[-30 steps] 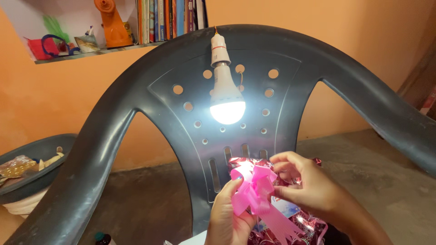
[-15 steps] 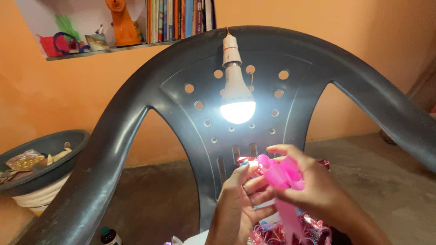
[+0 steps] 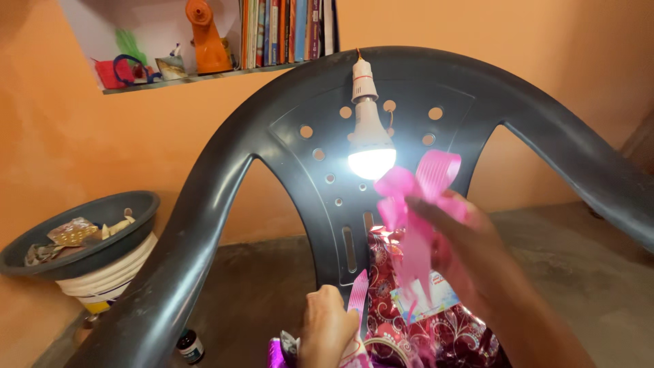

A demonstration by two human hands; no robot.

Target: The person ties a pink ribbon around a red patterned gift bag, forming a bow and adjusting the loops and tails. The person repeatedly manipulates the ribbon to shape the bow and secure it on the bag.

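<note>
Orange walls behind a grey plastic chair [image 3: 225,204]. Since a moment before, the right hand [image 3: 470,252] had lifted the pink ribbon bow [image 3: 415,197], fingers pinching it; left hand [image 3: 327,330] below gripped its pink tail [image 3: 359,296] beside the shiny red wrapped gift [image 3: 436,327].

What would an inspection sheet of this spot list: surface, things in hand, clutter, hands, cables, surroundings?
Surface: grey chair, gift pack against its back.
Things in hand: pink bow; pink ribbon.
Clutter: basin of scraps on a bucket; small bottle on the floor.
Hands: right hand lifts the bow; left hand grips the ribbon.
Cables: nothing seen; lit bulb hangs on the chair.
Surroundings: orange wall, shelf with books.
</note>
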